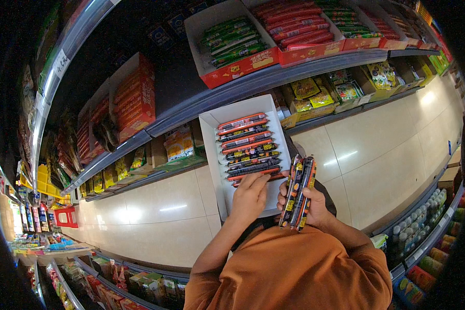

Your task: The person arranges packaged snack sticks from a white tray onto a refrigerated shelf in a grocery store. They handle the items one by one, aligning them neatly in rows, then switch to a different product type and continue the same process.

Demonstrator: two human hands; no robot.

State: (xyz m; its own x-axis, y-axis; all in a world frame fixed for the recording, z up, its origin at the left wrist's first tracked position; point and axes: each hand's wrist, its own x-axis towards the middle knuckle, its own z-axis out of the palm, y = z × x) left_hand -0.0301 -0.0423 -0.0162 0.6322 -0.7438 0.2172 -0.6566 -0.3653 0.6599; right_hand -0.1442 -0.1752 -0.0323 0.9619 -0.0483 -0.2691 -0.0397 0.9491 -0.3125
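Note:
A white cardboard box rests before me, partly over my lap, its near end close to my body. Wrapped sausages in black and orange film lie side by side in a row inside it. My left hand is over the box with its fingertips on the nearest sausages of the row; whether it grips one is hard to see. Upright at the box's right side, a bundle of several similar wrapped sausages is held in my right hand.
A store shelf ahead carries red boxes of green and red wrapped sausages. Below it are cartons of yellow packets. Tiled floor runs beneath. Stocked shelves stand behind me, and a red plastic stool is at far left.

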